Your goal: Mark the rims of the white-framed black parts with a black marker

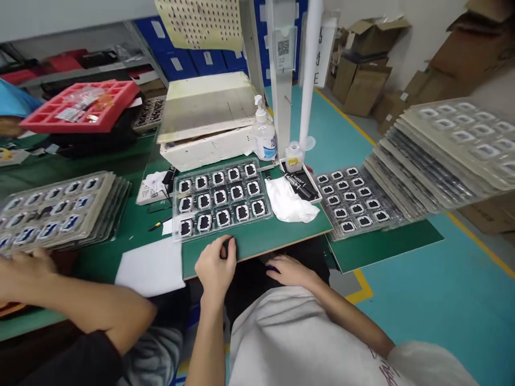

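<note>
Left grip (216,264) pinches a small black piece (226,249); right grip (290,271) cannot be judged.

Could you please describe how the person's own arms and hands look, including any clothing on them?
The left hand and right hand wear no gloves, and no watch shows at either wrist. The left forearm and right forearm are uncovered. Pale cloth, apparently a short sleeve, shows by the right arm; the light grey top bears dark red markings.

Tray (213,221) on table (257,241); pump bottle (264,142) behind, cloth (289,201) right.
</note>
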Demonstrator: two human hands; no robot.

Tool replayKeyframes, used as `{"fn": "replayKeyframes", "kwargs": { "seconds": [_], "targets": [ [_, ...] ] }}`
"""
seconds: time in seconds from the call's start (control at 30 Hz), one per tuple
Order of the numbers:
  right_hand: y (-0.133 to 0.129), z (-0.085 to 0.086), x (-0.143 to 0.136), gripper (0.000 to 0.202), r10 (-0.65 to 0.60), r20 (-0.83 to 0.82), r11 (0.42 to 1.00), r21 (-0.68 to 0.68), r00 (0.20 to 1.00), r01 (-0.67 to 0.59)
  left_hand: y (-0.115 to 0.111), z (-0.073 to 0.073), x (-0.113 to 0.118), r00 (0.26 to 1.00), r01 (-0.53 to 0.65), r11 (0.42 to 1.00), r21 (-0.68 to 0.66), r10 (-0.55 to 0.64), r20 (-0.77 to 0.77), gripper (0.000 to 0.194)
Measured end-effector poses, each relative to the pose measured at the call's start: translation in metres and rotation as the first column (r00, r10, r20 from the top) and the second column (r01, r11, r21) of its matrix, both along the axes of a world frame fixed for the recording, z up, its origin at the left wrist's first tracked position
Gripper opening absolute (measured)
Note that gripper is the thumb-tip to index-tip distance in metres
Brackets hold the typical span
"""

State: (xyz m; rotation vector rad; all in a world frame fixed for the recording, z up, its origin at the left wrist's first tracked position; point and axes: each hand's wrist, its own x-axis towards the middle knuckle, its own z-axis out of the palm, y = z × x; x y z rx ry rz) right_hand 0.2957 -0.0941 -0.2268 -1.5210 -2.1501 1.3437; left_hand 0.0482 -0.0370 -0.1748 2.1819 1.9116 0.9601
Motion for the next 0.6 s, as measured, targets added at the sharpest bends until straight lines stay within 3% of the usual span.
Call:
{"fn": "replayKeyframes", "kwargs": {
  "seconds": [0.1, 0.17, 0.2, 0.23, 0.27, 0.37, 0.43, 0.5, 0.6],
  "targets": [
    [-0.035, 0.001, 0.040, 0.026, -0.010, -0.135, 0.999, 0.045, 0.991, 0.016, 0.006, 0.008, 0.000, 0.999, -0.039, 0.990, -0.136, 0.040, 0.010, 0.032],
    [-0.051, 0.002, 0.063, 0.028, -0.125, -0.267, 0.976, 0.139, 0.956, 0.166, 0.012, 0.014, 0.000, 0.999, -0.051, 0.973, -0.225, 0.053, 0.006, 0.033],
    [-0.055, -0.001, 0.077, 0.029, -0.244, -0.291, 0.907, 0.269, 0.925, 0.324, 0.015, 0.016, 0.000, 0.998, -0.060, 0.965, -0.256, 0.062, -0.001, 0.033],
    [-0.058, -0.005, 0.093, 0.031, -0.371, -0.278, 0.769, 0.443, 0.886, 0.461, 0.017, 0.018, 0.000, 0.997, -0.075, 0.959, -0.273, 0.075, -0.012, 0.033],
    [-0.058, -0.010, 0.110, 0.032, -0.479, -0.272, 0.660, 0.515, 0.835, 0.547, 0.018, 0.018, 0.001, 0.996, -0.095, 0.957, -0.274, 0.091, -0.025, 0.033],
    [-0.053, -0.026, 0.167, 0.034, -0.716, -0.237, 0.383, 0.653, 0.657, 0.653, 0.018, 0.015, 0.002, 0.986, -0.162, 0.965, -0.207, 0.154, -0.057, 0.035],
    [-0.047, -0.029, 0.203, 0.033, -0.801, -0.186, 0.282, 0.721, 0.569, 0.633, 0.016, 0.009, 0.000, 0.985, -0.170, 0.973, -0.157, 0.162, -0.060, 0.038],
    [-0.041, -0.027, 0.230, 0.031, -0.827, -0.109, 0.287, 0.761, 0.552, 0.581, 0.016, 0.004, -0.003, 0.985, -0.170, 0.978, -0.119, 0.164, -0.062, 0.039],
    [-0.030, -0.021, 0.247, 0.027, -0.800, 0.001, 0.379, 0.776, 0.601, 0.504, 0.017, 0.001, -0.008, 0.984, -0.176, 0.979, -0.103, 0.175, -0.021, 0.039]
  ]
}}
